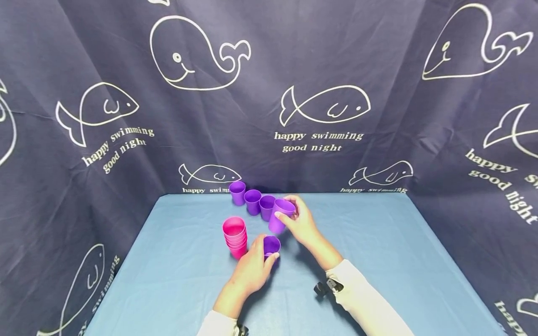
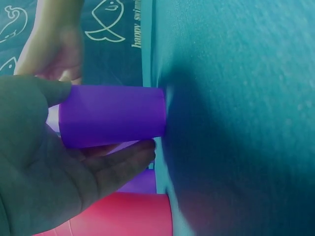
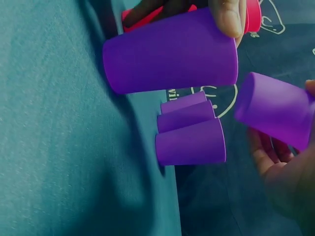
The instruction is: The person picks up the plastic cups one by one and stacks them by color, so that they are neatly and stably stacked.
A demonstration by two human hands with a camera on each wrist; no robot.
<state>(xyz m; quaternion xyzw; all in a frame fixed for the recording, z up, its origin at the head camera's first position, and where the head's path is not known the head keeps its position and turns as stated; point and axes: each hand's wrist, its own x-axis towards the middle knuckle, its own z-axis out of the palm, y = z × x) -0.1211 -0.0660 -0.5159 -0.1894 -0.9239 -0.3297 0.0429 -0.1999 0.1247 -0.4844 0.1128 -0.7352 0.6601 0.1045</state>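
Observation:
My left hand (image 1: pixel 251 269) grips a purple cup (image 1: pixel 272 245), thumb on one side and fingers on the other. In the left wrist view this cup (image 2: pixel 113 115) has its base right at the tabletop and its mouth up. My right hand (image 1: pixel 303 224) holds another purple cup (image 1: pixel 282 215) by its side, raised and slightly tilted, farther back than the first. The right wrist view shows that cup (image 3: pixel 275 110) lifted well off the cloth. A stack of pink cups (image 1: pixel 234 233) stands just left of my left hand.
Three purple cups, the nearest (image 1: pixel 266 208) partly behind the raised one, stand upright in a slanting row toward the back edge. Blue cloth (image 1: pixel 176 280) covers the table. A dark curtain (image 1: pixel 260 112) with fish and whale drawings hangs behind and at both sides.

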